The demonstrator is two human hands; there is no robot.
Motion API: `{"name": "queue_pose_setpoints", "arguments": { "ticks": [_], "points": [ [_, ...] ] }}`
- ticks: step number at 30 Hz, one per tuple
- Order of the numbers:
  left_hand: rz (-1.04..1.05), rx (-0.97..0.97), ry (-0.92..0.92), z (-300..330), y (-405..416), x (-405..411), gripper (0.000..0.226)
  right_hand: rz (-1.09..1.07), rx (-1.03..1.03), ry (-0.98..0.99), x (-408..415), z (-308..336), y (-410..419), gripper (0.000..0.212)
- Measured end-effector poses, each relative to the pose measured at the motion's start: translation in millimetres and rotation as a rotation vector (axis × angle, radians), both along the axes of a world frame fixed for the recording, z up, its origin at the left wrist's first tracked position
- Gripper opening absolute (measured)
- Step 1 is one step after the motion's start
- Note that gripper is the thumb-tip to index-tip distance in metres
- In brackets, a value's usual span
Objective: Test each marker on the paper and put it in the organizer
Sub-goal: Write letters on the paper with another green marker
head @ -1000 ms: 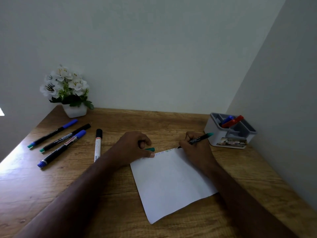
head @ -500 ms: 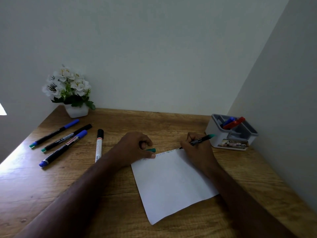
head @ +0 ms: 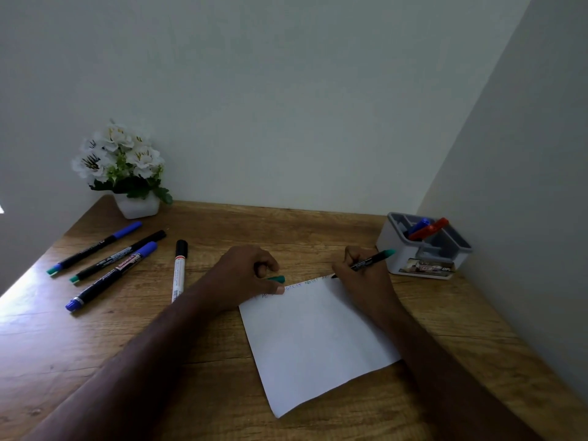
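Gripping the green marker [head: 370,261] in the right hand [head: 362,278], tip touching the paper [head: 315,338] at its far edge; pinching the green cap [head: 277,278] in the left hand [head: 241,275], pressing the paper's corner. Organizer [head: 423,246] sitting just beyond the right hand.

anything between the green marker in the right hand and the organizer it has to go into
Nothing visible does. The right hand holds the green marker with its capped end close beside the organizer, and only bare table lies around them. A blue and a red marker already sit inside.

White paper [head: 318,342] on a brown wood-grain tabletop [head: 95,338]; grey organizer [head: 423,249] with a red marker [head: 429,229] and a blue marker [head: 419,225]; white flowers [head: 119,154].
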State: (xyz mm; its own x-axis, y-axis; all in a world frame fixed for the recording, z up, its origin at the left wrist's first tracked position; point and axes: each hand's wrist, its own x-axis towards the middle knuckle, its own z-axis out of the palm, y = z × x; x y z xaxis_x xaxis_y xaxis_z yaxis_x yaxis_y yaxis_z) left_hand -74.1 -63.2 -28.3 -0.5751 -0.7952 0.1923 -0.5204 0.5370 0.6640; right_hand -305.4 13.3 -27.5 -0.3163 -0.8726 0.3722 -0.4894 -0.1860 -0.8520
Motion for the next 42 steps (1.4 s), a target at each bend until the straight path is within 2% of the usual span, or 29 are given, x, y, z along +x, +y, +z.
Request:
{"name": "queue_pose_setpoints", "arguments": {
  "ticks": [7,13,19,27,32,36,39,42],
  "points": [
    [0.004,-0.097,-0.124,0,0,2,0.044,-0.004,-0.002,-0.008,1,-1,0,0.042],
    [-0.034,-0.022,-0.057,1,2,3,0.046,-0.012,0.004,-0.001,0,0,0,0.04],
    [-0.115,-0.048,-0.113,-1,7,0,0.041,-0.064,-0.044,-0.003,-3,-2,-2,0.033],
    [-0.099,0.005,-0.145,-2,8,-2,0.055,-0.075,-0.008,-0.045,-4,-3,-3,0.033],
    [-0.124,0.024,-0.144,-2,5,-3,0.053,-0.044,-0.001,0.031,-7,5,-3,0.018],
    [-0.153,-0.004,-0.187,-2,5,-4,0.05,-0.006,0.021,0.212,-8,1,-4,0.015],
    [-0.157,0.014,-0.186,-3,2,-4,0.052,-0.003,0.03,0.144,-10,1,-3,0.016],
    [-0.169,0.044,-0.207,-6,-2,-2,0.07,-0.013,0.052,0.015,-13,2,-4,0.022]
  ]
}}
